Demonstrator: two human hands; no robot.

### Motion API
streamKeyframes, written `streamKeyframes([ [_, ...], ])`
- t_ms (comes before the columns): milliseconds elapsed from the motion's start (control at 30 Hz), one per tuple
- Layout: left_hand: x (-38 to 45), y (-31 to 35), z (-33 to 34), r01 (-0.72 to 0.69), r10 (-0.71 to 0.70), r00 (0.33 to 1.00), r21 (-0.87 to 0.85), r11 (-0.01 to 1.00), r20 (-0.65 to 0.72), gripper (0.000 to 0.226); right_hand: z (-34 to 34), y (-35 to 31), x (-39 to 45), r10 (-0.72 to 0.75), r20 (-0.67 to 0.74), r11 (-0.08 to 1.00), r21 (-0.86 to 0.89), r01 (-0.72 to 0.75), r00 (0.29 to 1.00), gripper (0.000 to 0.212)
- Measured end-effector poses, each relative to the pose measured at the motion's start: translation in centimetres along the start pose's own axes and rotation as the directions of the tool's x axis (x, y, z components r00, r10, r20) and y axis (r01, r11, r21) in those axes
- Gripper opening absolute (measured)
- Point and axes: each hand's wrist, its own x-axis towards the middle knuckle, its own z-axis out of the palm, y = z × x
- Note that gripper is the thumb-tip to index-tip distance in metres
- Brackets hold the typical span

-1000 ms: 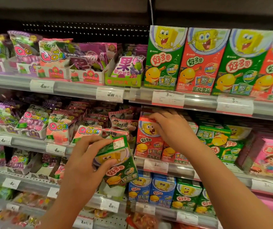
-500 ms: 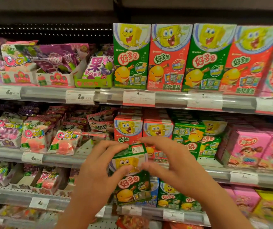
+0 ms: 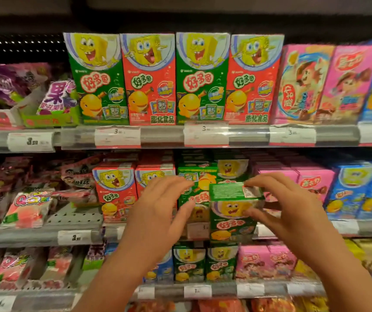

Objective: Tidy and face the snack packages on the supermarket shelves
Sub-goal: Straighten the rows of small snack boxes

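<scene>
A small green cartoon snack box [image 3: 230, 219] stands upright in front of the middle shelf's green row. My right hand [image 3: 291, 208] pinches its upper right corner, fingers on the top flap and thumb on the front. My left hand [image 3: 158, 212] hovers just left of the box with fingers spread and loosely curved, holding nothing. Behind the hands a green box [image 3: 200, 176] lies on its side on the middle shelf. Two red boxes [image 3: 115, 190] of the same brand stand upright to the left.
The top shelf carries tall green and red boxes [image 3: 149, 79] faced forward, with pink boxes [image 3: 304, 84] to their right. Pink boxes [image 3: 313, 183] and blue boxes [image 3: 354, 190] fill the middle shelf's right; candy bags [image 3: 29, 208] its left. The shelf rail [image 3: 45, 237] carries price tags.
The green box passed from my left hand to my right hand and moved right and up toward the green row. My left hand let go. The view shifted right.
</scene>
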Motion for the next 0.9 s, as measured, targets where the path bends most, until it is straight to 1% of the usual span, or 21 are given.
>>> streamKeyframes([
  [100,2.4,0.1,1.8,-0.093,0.088,0.996,0.183,0.979,0.03,0.039,-1.0,1.9,-0.1,0.018,-0.056,0.999,0.032,-0.016,0.998,0.045],
  [200,4.2,0.0,3.1,-0.097,0.075,0.994,0.316,0.944,0.083,0.048,-1.1,3.1,0.3,0.026,-0.084,0.999,0.035,-0.023,0.996,0.045],
  [333,5.1,-0.6,3.9,-0.095,0.064,0.994,0.406,0.909,0.09,0.05,-0.8,4.1,1.0,0.026,-0.08,0.999,0.047,-0.022,0.996,0.046],
  [433,5.0,-1.0,4.1,-0.088,0.06,0.995,0.419,0.904,0.079,0.049,-0.7,4.3,1.3,0.013,-0.065,0.999,0.044,-0.01,0.998,0.044],
  [633,5.5,-1.2,3.9,-0.089,0.065,0.995,0.383,0.919,0.075,0.044,-0.9,4.5,1.8,0.007,-0.037,0.999,0.038,-0.006,0.999,0.044],
  [800,5.7,-1.8,3.7,-0.093,0.056,0.993,0.387,0.917,0.106,0.056,-0.4,4.6,2.4,-0.006,-0.044,1.0,0.0,0.006,0.999,0.045],
  [900,5.7,-2.2,3.7,-0.099,0.062,0.992,0.379,0.92,0.109,0.057,0.3,4.8,2.8,-0.003,-0.056,1.0,-0.011,0.002,0.998,0.044],
])
